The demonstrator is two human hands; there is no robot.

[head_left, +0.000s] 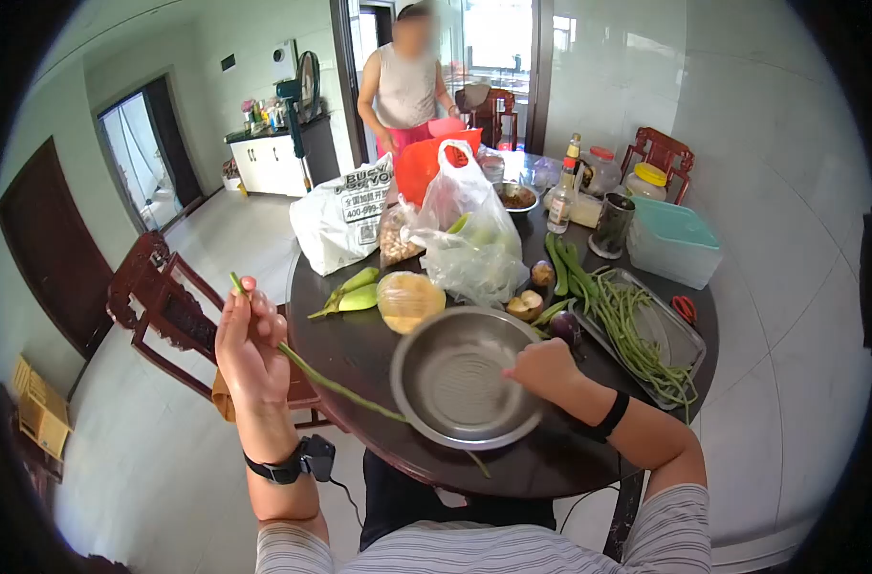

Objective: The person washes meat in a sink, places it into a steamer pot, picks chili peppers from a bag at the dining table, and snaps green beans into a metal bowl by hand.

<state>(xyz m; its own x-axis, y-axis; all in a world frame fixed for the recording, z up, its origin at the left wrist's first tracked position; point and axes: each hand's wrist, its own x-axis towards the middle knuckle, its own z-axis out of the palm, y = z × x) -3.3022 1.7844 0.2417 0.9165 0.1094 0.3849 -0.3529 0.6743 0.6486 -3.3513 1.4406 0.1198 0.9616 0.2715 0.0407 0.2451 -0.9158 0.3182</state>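
Observation:
My left hand (252, 340) is raised left of the table, fingers closed on a long green bean (340, 388). One end of the bean shows at the fingertips, and the rest runs down to the rim of a metal bowl (426, 411). A thin green piece (478, 465) lies at the table's near edge, below the bowl. Over the bowl's right side is my right hand (551, 371), its fingers curled together; whatever they hold, if anything, is hidden. More long beans (637, 335) lie on a metal tray (689, 335) at the right.
Plastic bags (469, 239), a white bag (336, 225), green eggplants (355, 295), a wrapped yellow item (409, 301), bottles (560, 196) and a lidded box (673, 249) stand on the dark table (350, 344). Behind it stands a person (407, 86). A wooden chair (173, 306) is left.

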